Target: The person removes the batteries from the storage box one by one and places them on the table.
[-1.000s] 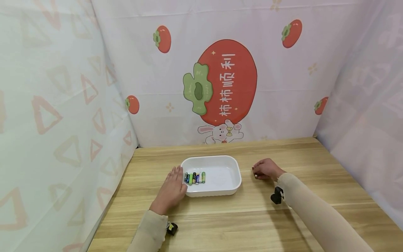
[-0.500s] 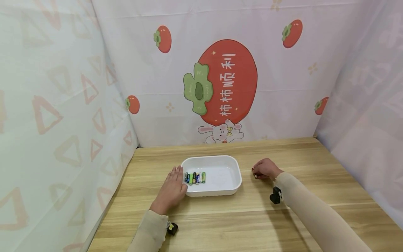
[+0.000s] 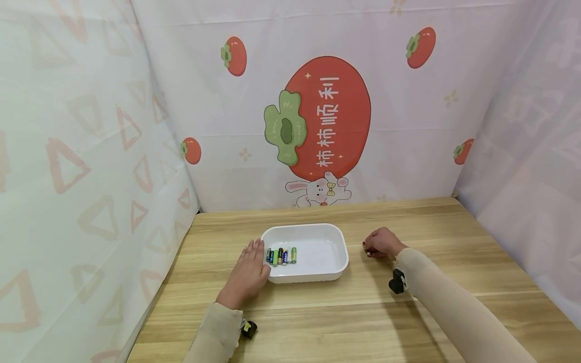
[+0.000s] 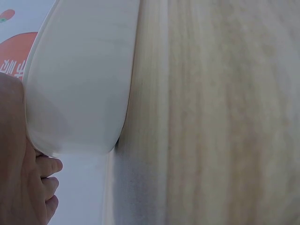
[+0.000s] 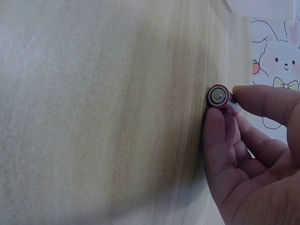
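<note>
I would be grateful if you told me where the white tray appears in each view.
Head: white tray, just below centre.
Left wrist: white tray, upper left, cut off by the top edge.
Right wrist: only part of it, top right.
Shared landmark: wooden tabletop, in all three.

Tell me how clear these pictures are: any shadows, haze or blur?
Head view: bright and mostly sharp, with a soft shadow on the pale wood-grain table near the beige fabric right sleeve; left wrist view: hazy, wood grain smeared beside the white plastic tray; right wrist view: dimmer, the red-rimmed cylindrical metal battery crisper than the grain left of it.
</note>
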Available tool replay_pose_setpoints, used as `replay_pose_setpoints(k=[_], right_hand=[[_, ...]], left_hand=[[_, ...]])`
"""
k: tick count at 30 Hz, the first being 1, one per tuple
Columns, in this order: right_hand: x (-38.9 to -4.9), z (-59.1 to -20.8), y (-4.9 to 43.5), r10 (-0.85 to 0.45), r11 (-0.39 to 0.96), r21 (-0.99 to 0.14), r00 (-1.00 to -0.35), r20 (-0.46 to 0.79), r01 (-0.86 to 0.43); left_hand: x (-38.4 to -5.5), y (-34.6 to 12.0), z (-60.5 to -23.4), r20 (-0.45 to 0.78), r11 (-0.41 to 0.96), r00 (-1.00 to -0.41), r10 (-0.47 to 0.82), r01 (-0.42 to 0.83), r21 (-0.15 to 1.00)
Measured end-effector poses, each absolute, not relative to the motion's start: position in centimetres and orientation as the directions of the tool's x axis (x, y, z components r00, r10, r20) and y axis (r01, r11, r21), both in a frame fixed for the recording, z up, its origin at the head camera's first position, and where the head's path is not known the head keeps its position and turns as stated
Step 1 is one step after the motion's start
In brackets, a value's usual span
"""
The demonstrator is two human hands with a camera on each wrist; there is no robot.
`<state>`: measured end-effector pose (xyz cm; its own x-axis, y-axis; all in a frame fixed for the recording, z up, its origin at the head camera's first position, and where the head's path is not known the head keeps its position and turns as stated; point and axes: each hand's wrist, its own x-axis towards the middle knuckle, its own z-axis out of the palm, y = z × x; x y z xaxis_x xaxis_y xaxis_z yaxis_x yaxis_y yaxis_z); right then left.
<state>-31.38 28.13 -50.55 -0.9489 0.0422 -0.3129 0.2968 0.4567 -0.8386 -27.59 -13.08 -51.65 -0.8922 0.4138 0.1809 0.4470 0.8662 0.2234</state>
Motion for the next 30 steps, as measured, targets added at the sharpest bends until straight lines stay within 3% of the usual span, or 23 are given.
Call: replay_pose_setpoints(k=[22, 30], right_hand=[[-31.4, -50.3, 28.3, 0.037, 0.460, -0.831, -0.942, -0.333, 0.312], [-31.5, -49.6, 28.9, 0.019, 0.521, -0.807, -0.949, -0.315, 0.279]], left_hand=[[-27.5, -13.1, -51.8, 0.160, 0.873, -0.902, 0.401, 0.429, 0.230], [-27.7, -13.1, -51.7, 0.156, 0.874, -0.901, 0.404, 0.431, 0.225]])
